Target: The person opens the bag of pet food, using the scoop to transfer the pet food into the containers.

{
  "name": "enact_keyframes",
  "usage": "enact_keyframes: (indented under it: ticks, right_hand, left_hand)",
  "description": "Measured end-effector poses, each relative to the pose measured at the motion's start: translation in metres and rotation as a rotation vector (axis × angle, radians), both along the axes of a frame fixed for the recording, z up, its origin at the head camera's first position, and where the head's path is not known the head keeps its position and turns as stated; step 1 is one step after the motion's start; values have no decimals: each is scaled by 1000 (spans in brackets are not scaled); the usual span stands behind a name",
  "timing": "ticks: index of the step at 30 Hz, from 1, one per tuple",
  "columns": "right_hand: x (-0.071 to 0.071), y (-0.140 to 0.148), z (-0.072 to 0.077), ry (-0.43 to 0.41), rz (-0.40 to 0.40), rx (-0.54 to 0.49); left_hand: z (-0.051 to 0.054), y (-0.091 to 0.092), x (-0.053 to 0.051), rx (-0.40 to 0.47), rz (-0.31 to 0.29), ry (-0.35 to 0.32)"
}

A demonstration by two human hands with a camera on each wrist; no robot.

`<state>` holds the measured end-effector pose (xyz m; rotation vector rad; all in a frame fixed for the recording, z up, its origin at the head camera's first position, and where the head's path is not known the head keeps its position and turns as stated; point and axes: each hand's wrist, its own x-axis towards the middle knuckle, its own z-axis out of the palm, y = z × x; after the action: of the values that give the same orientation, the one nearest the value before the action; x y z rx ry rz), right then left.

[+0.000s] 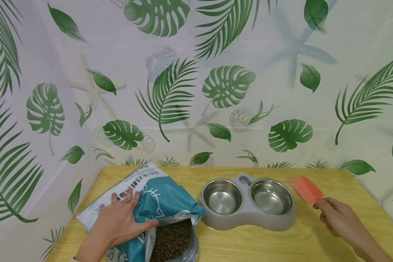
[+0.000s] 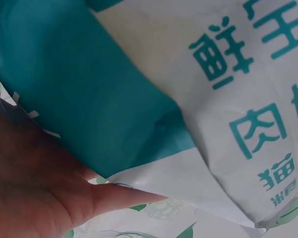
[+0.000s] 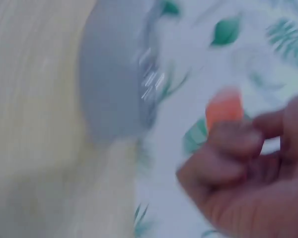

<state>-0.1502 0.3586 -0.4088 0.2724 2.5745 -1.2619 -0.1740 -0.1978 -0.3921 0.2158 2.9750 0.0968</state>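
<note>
My left hand [image 1: 116, 220], fingers spread, rests on a teal and white pet food bag [image 1: 165, 193] that lies at the table's left. In the left wrist view the bag's printed side [image 2: 104, 99] fills most of the picture beside the hand [image 2: 35, 183]. Below the bag's open mouth, brown kibble [image 1: 171, 240] fills a clear plastic container [image 1: 194, 243]. My right hand [image 1: 342, 218] grips the handle of an orange-pink scoop [image 1: 307, 189] above the table's right side. The right wrist view is blurred; the hand [image 3: 248, 173] hides most of the scoop [image 3: 224, 106].
Between the hands stands a grey double feeder [image 1: 245, 220] with two steel bowls, the left bowl [image 1: 222, 198] and the right bowl [image 1: 270, 198]. A wood-grain table [image 1: 249, 247] carries everything. Behind it hangs a leaf-patterned cloth [image 1: 183, 109].
</note>
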Motion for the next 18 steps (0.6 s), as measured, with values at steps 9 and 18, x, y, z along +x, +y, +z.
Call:
enact_keyframes:
  ticks: [9,18]
  right_hand:
    - [20,-95,1,-93,518,-620]
    - [30,-181,-49,-165,728,-682]
  left_hand:
    - [3,-2,1,8,7,-17]
    - [-1,-4,2,20,12,-5]
